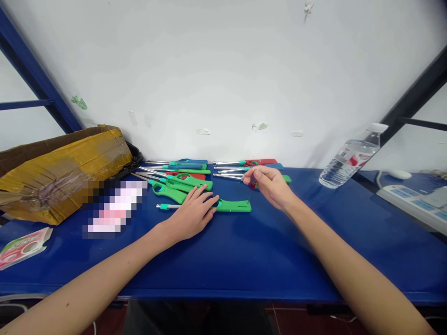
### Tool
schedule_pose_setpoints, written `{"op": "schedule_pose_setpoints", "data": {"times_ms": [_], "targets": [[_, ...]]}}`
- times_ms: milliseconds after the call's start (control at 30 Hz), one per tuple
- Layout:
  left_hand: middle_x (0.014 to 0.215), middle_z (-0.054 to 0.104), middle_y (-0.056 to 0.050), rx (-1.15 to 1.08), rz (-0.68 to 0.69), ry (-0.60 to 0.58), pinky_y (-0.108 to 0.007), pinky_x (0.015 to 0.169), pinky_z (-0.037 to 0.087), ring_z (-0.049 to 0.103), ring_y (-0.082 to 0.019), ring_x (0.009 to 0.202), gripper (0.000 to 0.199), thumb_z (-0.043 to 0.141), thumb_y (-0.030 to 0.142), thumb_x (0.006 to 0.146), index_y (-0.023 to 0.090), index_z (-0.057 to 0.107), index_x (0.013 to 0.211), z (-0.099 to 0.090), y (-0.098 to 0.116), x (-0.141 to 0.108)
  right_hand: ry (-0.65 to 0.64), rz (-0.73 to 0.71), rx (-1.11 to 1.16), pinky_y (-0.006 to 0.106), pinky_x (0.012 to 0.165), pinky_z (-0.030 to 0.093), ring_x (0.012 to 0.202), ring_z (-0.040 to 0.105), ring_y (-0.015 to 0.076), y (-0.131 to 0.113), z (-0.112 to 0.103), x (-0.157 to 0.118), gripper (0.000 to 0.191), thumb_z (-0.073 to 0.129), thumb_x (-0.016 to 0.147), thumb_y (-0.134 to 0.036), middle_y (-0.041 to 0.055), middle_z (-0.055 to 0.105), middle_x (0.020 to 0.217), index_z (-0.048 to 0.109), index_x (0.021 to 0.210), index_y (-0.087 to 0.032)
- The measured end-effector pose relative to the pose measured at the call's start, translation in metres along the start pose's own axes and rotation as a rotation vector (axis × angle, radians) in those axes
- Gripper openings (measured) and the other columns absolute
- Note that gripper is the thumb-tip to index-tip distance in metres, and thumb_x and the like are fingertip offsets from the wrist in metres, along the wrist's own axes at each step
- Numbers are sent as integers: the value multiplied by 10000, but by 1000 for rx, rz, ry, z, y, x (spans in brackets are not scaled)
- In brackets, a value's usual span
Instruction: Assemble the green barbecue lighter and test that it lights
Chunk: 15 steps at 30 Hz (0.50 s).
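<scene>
A green gas lighter [233,205] with a metal nozzle lies across the blue table. My left hand [196,211] rests over its middle, fingers stretched out and spread, covering its trigger area in part. Just above the lighter's right end, my right hand [270,186] is pinched around a small screwdriver [252,186] with a red handle, mostly hidden by the fingers. Its thin shaft points down to the lighter's handle end. Behind my left hand lies a pile of green, blue and red lighters [190,179]. Several more lighters [261,163] lie behind my right hand.
A taped cardboard box [66,174] stands at the left, with a blurred-out item [117,209] beside it. A torn printed label [24,247] lies near the left edge. At the right are a leaning water bottle [352,158] and a white power strip [415,207]. A white wall [223,79] rises behind.
</scene>
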<state>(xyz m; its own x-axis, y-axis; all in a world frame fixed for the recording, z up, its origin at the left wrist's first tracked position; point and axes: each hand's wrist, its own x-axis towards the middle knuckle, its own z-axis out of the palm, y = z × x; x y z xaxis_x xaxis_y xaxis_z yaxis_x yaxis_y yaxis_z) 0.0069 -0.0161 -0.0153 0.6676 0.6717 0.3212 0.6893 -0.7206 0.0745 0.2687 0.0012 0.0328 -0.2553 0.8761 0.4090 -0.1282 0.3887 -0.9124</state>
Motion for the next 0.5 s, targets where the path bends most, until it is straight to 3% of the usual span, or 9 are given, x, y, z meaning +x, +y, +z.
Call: {"op": "schedule_pose_setpoints", "data": {"times_ms": [100, 267, 400, 500], "targets": [[1366, 587, -135, -12, -3, 10, -602, 1172, 289, 355, -334, 1429, 408, 374, 290, 1028, 169, 561, 1371, 0, 0, 0, 36, -16, -24, 313, 694, 450, 782, 612, 181, 0, 2, -1, 306, 733, 810, -518, 41, 698, 788, 704, 813, -213], [1350, 598, -127, -30, -3, 27, -601, 1173, 290, 367, -328, 1423, 400, 382, 286, 1024, 184, 568, 1363, 0, 0, 0, 45, 27, 187, 322, 770, 462, 787, 601, 175, -3, 12, -2, 346, 759, 786, -513, -17, 575, 653, 570, 742, -227], [1352, 596, -127, -17, 1, 27, -600, 1172, 293, 359, -330, 1427, 402, 381, 289, 1025, 179, 564, 1367, 1, 0, 0, 29, 72, 297, 306, 686, 448, 601, 457, 132, -4, 19, -2, 309, 762, 796, -476, -63, 377, 591, 574, 767, -233], [1361, 591, -123, 2, -1, 11, -596, 1174, 291, 353, -335, 1427, 408, 369, 292, 1030, 170, 559, 1370, 1, 0, 0, 24, 108, 335, 329, 699, 469, 558, 365, 136, -6, 19, -1, 323, 679, 840, -542, -57, 306, 577, 629, 766, -231]]}}
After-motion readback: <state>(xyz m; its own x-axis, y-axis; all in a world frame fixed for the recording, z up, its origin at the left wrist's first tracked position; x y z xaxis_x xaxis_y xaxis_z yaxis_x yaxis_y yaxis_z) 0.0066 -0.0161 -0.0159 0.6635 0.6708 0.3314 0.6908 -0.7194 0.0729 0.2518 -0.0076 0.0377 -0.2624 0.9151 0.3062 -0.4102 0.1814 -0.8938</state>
